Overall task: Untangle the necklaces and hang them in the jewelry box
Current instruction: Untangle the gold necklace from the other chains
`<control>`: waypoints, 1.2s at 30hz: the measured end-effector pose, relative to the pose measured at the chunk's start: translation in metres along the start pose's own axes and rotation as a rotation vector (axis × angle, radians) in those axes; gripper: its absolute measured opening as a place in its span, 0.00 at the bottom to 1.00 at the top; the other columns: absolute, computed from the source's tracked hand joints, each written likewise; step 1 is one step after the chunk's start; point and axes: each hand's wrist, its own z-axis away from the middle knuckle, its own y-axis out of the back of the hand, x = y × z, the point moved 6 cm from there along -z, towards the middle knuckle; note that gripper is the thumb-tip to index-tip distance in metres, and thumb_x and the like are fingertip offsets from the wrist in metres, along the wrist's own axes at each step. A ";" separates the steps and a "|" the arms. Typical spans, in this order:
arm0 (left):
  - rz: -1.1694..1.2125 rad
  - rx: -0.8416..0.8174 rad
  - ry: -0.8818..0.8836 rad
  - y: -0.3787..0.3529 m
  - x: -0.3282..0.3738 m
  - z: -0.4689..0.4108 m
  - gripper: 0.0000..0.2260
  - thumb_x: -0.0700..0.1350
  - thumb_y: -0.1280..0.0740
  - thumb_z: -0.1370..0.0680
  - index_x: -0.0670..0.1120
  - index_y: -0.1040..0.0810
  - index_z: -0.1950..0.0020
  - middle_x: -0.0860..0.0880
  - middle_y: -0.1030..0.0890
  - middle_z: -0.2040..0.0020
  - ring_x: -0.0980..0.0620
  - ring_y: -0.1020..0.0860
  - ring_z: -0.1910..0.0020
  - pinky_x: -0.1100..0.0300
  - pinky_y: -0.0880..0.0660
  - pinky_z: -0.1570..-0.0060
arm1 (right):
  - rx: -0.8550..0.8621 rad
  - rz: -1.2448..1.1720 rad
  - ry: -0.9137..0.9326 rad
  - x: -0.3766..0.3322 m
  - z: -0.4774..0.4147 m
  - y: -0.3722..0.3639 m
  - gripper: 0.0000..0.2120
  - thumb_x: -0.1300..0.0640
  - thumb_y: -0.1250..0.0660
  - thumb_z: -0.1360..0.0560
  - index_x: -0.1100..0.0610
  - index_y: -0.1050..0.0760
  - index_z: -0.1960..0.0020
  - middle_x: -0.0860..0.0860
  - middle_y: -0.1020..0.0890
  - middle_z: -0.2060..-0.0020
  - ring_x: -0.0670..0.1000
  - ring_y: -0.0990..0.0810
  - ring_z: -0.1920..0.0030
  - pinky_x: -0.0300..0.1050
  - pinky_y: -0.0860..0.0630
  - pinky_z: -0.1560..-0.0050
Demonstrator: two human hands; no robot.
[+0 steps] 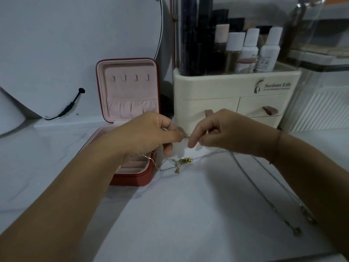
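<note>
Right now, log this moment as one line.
step: untangling | left hand: pinches chain | right hand: pinches chain | tangle: beside jewelry box | hooks: bare

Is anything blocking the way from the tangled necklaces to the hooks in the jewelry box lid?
Nothing visible does. The jewelry box stands open just left of the tangled necklaces, its four lid hooks bare. Only the left hand and right hand, pinching the chains, hover above them.

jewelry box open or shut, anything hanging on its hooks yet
Open. The jewelry box has its lid standing upright with the pink lining showing, and the four hooks in the lid are bare.
</note>
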 end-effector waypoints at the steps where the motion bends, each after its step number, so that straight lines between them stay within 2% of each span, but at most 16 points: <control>1: 0.000 -0.012 -0.002 -0.001 0.000 0.001 0.07 0.48 0.31 0.25 0.45 0.20 0.56 0.49 0.21 0.74 0.54 0.35 0.76 0.67 0.38 0.76 | -0.016 0.057 -0.005 0.002 0.000 -0.004 0.13 0.66 0.36 0.25 0.51 0.18 0.56 0.36 0.23 0.76 0.42 0.28 0.75 0.30 0.34 0.73; 3: 0.002 -0.036 -0.006 -0.003 0.001 0.002 0.08 0.49 0.32 0.24 0.45 0.20 0.57 0.49 0.22 0.75 0.57 0.37 0.80 0.69 0.39 0.80 | -0.012 0.161 0.023 0.005 -0.002 -0.014 0.11 0.64 0.35 0.24 0.53 0.16 0.52 0.39 0.18 0.67 0.41 0.24 0.70 0.29 0.31 0.70; 5: 0.006 -0.054 -0.008 -0.004 0.002 0.003 0.09 0.49 0.32 0.24 0.43 0.20 0.56 0.49 0.24 0.76 0.58 0.38 0.82 0.69 0.40 0.81 | 0.003 0.239 0.091 0.006 -0.005 -0.023 0.08 0.63 0.33 0.24 0.58 0.16 0.49 0.44 0.18 0.61 0.33 0.25 0.66 0.23 0.32 0.63; 7: 0.026 -0.061 -0.009 -0.004 0.004 0.004 0.10 0.48 0.33 0.23 0.42 0.20 0.54 0.49 0.26 0.78 0.58 0.40 0.83 0.69 0.41 0.82 | 0.024 0.298 0.099 0.008 -0.006 -0.029 0.07 0.61 0.31 0.25 0.58 0.16 0.49 0.39 0.24 0.66 0.31 0.28 0.65 0.21 0.36 0.60; 10: 0.067 -0.065 -0.009 -0.001 0.005 0.005 0.08 0.46 0.33 0.23 0.41 0.20 0.54 0.49 0.28 0.79 0.57 0.40 0.83 0.68 0.42 0.82 | 0.009 0.367 0.079 0.011 -0.007 -0.032 0.10 0.55 0.28 0.27 0.54 0.18 0.45 0.36 0.34 0.67 0.36 0.32 0.66 0.23 0.36 0.61; 14: 0.070 -0.046 -0.046 0.008 0.006 0.005 0.08 0.47 0.33 0.23 0.44 0.20 0.57 0.48 0.29 0.78 0.54 0.40 0.80 0.65 0.42 0.79 | -0.063 0.357 0.032 0.013 -0.006 -0.032 0.15 0.51 0.26 0.29 0.52 0.21 0.43 0.36 0.35 0.67 0.34 0.32 0.66 0.23 0.37 0.62; 19: 0.137 0.015 -0.064 0.016 0.005 0.004 0.09 0.47 0.32 0.24 0.49 0.18 0.64 0.48 0.30 0.76 0.55 0.41 0.79 0.66 0.44 0.80 | -0.120 0.316 0.022 0.011 -0.003 -0.031 0.18 0.52 0.25 0.30 0.54 0.22 0.42 0.38 0.33 0.69 0.25 0.32 0.65 0.22 0.36 0.61; 22: 0.184 0.056 -0.074 0.019 0.006 0.003 0.08 0.46 0.32 0.24 0.48 0.19 0.62 0.48 0.28 0.75 0.55 0.41 0.79 0.67 0.44 0.80 | -0.176 0.305 0.000 0.010 -0.003 -0.034 0.20 0.51 0.26 0.30 0.51 0.24 0.39 0.41 0.31 0.67 0.34 0.29 0.65 0.23 0.35 0.62; 25: 0.221 0.140 -0.082 0.024 0.008 0.004 0.06 0.45 0.32 0.24 0.45 0.19 0.59 0.47 0.26 0.73 0.59 0.40 0.82 0.70 0.43 0.83 | -0.243 0.272 -0.052 0.014 -0.002 -0.034 0.23 0.51 0.26 0.30 0.49 0.26 0.36 0.42 0.28 0.64 0.42 0.30 0.64 0.25 0.34 0.62; 29: 0.197 0.293 -0.124 0.035 0.010 0.006 0.06 0.44 0.31 0.24 0.42 0.19 0.57 0.46 0.23 0.68 0.61 0.35 0.83 0.75 0.39 0.81 | -0.425 0.194 -0.077 0.016 0.003 -0.033 0.22 0.53 0.27 0.29 0.44 0.27 0.36 0.42 0.26 0.62 0.41 0.27 0.63 0.26 0.31 0.62; 31: 0.169 0.339 -0.141 0.038 0.010 0.006 0.06 0.44 0.31 0.24 0.43 0.19 0.59 0.44 0.21 0.65 0.63 0.32 0.82 0.76 0.38 0.79 | -0.500 0.111 -0.073 0.016 0.006 -0.033 0.20 0.55 0.26 0.29 0.45 0.24 0.39 0.42 0.25 0.64 0.39 0.27 0.68 0.28 0.32 0.65; 33: 0.156 0.357 -0.148 0.039 0.011 0.007 0.07 0.45 0.31 0.24 0.45 0.20 0.60 0.44 0.19 0.62 0.63 0.31 0.82 0.77 0.37 0.78 | -0.538 0.046 -0.063 0.015 0.008 -0.034 0.18 0.55 0.26 0.29 0.46 0.22 0.40 0.42 0.26 0.69 0.41 0.31 0.71 0.31 0.33 0.66; 36: 0.170 0.381 -0.158 0.039 0.012 0.008 0.07 0.44 0.31 0.24 0.45 0.20 0.62 0.41 0.18 0.58 0.63 0.31 0.82 0.78 0.37 0.78 | -0.516 -0.025 -0.044 0.013 0.005 -0.036 0.11 0.56 0.28 0.27 0.51 0.18 0.46 0.45 0.30 0.75 0.43 0.35 0.73 0.32 0.36 0.69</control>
